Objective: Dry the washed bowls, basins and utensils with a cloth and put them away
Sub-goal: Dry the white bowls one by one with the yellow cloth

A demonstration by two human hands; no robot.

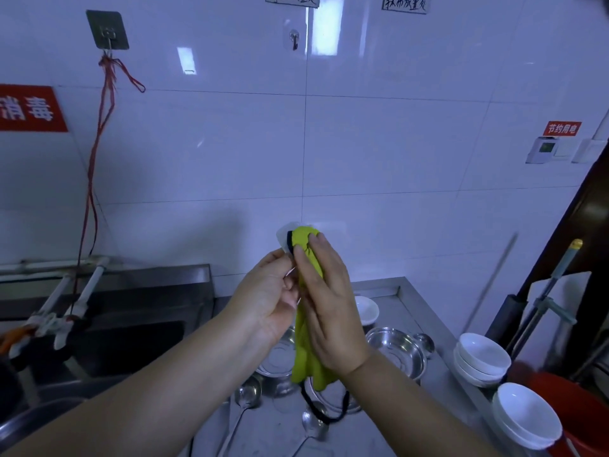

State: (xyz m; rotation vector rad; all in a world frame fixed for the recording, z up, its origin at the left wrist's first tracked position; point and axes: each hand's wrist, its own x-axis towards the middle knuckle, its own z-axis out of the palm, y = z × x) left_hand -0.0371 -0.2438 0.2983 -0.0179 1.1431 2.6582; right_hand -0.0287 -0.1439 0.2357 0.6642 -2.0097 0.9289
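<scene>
Cloth, soft and limp, drapes over a small white piece, likely slick and fragile; left grip pinches its lower edge, right grip pinches cloth around it.

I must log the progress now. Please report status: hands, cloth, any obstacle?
Left hand holds small white piece. Right hand presses yellow cloth on it. Nothing blocks the hands.

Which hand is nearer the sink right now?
Left. The left hand holds a white piece just right of the sink; the right hand, gripping the yellow cloth, is farther right, above the steel basins.
</scene>
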